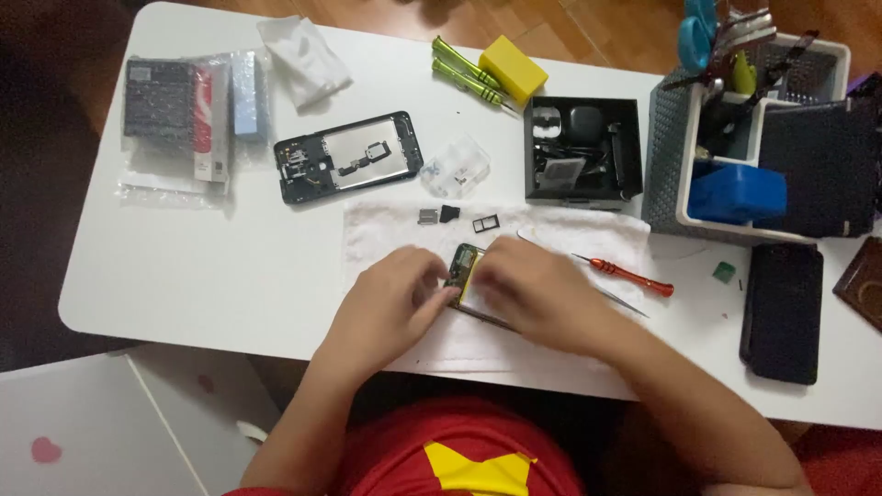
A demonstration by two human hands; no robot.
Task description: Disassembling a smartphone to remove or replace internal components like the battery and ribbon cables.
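An opened phone body (466, 266) with a green circuit board and yellow edge lies on a white cloth (386, 228) near the table's front edge. My left hand (390, 298) grips its left side. My right hand (533, 289) covers its right part, fingers pinched down on it. Most of the phone is hidden under both hands. A red-handled screwdriver (632, 276) and thin tweezers (617, 301) lie just right of my right hand. Small loose parts (439, 215) and a card tray (485, 222) rest on the cloth above the phone.
A black phone frame (349, 156) lies at the back centre, plastic packets (188, 115) at the back left. Green screwdrivers (469, 75), a yellow block (513, 66), a black parts box (581, 152), a grey tool basket (666, 156) and a black phone (782, 312) fill the right.
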